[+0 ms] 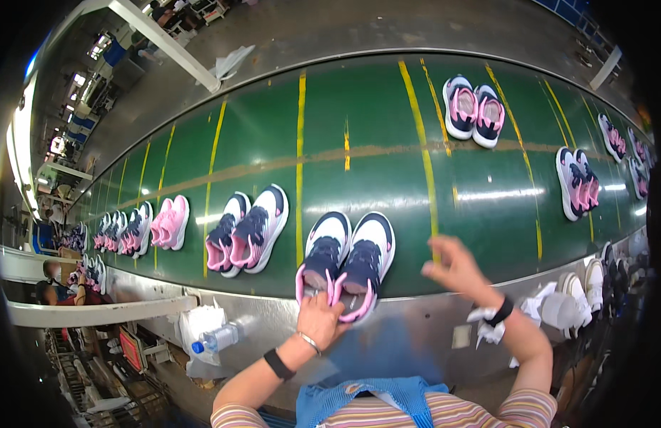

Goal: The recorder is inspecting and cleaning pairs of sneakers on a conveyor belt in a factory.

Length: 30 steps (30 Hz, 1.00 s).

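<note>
A pair of white, navy and pink sneakers [372, 250] sits at the near edge of the green conveyor belt [362, 178], toes pointing away from me. My left hand [319, 321] is closed on their pink heel collars, where the two shoes meet; part of the grip is hidden by the hand itself. To the right of the pair, my right hand [455, 269] hovers over the belt's near side. Its fingers are apart and it holds nothing.
More sneakers [259, 228] stand left along the belt, with pink shoes [171, 222] beyond. Another pair [475, 113] lies at the far right side, others [577, 184] further right. A plastic bottle [216, 338] rests below the metal edge; white shoes [593, 285] stand at right.
</note>
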### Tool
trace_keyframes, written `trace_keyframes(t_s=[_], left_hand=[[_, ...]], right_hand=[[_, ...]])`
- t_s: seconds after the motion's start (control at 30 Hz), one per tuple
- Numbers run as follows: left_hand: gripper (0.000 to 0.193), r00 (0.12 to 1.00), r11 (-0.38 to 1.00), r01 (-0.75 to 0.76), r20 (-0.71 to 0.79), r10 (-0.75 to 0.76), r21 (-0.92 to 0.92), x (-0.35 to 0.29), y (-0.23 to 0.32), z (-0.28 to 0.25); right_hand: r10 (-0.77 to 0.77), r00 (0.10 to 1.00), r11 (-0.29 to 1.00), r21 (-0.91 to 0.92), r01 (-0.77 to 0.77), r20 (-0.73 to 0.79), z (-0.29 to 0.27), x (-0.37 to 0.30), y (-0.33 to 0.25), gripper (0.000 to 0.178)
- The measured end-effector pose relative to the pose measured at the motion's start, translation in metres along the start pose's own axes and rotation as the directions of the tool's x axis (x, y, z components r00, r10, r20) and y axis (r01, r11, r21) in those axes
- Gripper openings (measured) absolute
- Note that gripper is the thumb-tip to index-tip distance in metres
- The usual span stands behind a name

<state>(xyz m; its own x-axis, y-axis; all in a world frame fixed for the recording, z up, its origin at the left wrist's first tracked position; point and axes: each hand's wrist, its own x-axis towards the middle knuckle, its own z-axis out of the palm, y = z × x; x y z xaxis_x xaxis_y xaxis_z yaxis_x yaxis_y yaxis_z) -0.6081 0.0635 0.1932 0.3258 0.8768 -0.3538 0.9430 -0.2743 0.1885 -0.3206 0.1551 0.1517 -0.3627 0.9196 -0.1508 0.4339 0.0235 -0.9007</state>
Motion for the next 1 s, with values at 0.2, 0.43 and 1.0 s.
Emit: trace_keyframes(t_s=[0.2, 0.43, 1.0], left_hand=[[0.051, 0.968, 0.922, -0.150, 0.136, 0.210, -0.357, -0.113, 0.031, 0.052], [0.081, 0.957, 0.719, 0.209, -0.014, -0.291, -0.663, -0.114, -0.032, 0.073], [0.094, 0.892, 0.799, -0.158, -0.432, -0.137, -0.580, -0.122, -0.045, 0.077]], right_hand=[[0.311, 0.919, 0.853, 0.356, -0.382, 0.241, 0.141, -0.143, -0.023, 0.094], [0.410, 0.912, 0.886, 0.227, -0.405, 0.028, 0.179, -0.166, -0.027, 0.083], [0.015, 0.922, 0.995, -0.082, -0.050, -0.388, 0.160, -0.187, -0.059, 0.091]])
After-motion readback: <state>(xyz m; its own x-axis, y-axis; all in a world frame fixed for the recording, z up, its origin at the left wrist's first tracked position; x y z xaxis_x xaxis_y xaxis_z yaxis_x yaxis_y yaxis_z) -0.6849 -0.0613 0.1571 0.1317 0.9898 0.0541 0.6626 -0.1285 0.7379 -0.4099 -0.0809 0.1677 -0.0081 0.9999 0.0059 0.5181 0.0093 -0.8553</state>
